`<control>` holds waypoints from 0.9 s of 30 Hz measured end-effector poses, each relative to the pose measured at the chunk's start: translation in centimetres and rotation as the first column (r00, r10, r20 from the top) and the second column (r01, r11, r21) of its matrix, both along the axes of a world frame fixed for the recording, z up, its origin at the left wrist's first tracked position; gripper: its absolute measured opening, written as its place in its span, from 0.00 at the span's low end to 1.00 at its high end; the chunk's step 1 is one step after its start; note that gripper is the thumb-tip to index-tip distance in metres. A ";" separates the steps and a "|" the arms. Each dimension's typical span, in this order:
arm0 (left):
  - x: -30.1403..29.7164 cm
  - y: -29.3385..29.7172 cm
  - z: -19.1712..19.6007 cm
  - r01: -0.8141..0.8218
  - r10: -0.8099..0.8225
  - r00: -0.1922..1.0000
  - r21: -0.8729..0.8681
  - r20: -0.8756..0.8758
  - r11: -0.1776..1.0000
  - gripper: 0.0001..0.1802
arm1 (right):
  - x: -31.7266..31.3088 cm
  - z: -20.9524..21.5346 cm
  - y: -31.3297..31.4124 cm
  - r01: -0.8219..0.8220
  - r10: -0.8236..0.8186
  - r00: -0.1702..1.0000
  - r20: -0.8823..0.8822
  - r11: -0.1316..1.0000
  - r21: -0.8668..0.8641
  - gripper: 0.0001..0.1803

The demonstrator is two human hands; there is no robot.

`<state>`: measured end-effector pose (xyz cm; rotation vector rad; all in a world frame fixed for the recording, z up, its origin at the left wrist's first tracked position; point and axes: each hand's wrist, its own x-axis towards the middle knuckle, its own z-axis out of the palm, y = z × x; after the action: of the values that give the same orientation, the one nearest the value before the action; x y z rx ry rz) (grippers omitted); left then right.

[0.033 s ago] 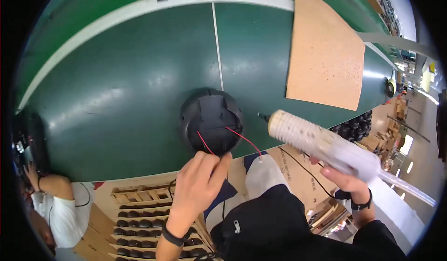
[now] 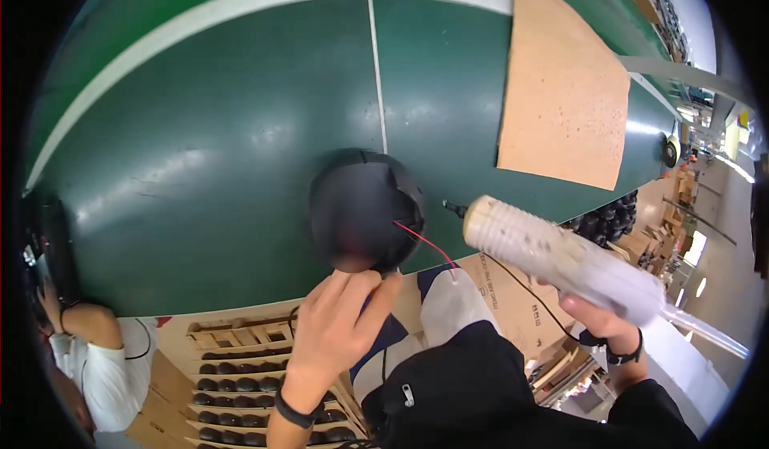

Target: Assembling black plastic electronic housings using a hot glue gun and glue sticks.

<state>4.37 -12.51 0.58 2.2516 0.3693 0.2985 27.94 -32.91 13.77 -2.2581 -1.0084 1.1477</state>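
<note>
Your right grip [image 2: 594, 316] is wrapped round the pale tube [image 2: 553, 249], slanting up-left toward the black dome [image 2: 340, 197] at frame centre, nozzle [image 2: 455, 209] apart; your nearer left grip [image 2: 332, 325] curls at the dome's lower edge, hold unclear.

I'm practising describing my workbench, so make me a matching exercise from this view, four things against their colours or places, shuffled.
1. Ribbed dispenser
2. Cardboard sheet
3. Thin wire
4. Round housing

A. Red
B. Black, near the left hand
C. In the right hand
D. Tan, on the green bench

Pairs: 1-C, 2-D, 3-A, 4-B
</note>
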 end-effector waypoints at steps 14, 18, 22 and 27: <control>5.0 11.7 -5.4 0.070 0.091 0.949 -0.485 0.301 0.872 0.09 | -3.7 -4.2 7.4 -0.318 0.354 0.907 -0.228 0.931 0.181 0.17; 5.0 11.3 -6.6 0.028 0.106 0.973 -0.557 0.206 0.830 0.08 | -4.0 -4.8 8.1 -0.367 0.393 0.903 -0.173 0.915 0.167 0.18; 4.7 10.8 -6.6 -0.011 0.158 0.968 -0.597 0.194 0.802 0.08 | -4.3 -4.6 8.5 -0.391 0.408 0.903 -0.133 0.910 0.137 0.18; 4.8 10.6 -6.5 -0.027 0.185 0.962 -0.603 0.201 0.797 0.08 | -4.6 -4.3 8.6 -0.395 0.406 0.909 -0.090 0.911 0.123 0.19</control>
<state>9.17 -1.94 -5.92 1.5487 0.3913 0.4509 23.37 -24.33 9.47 -1.9309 -1.4954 1.3341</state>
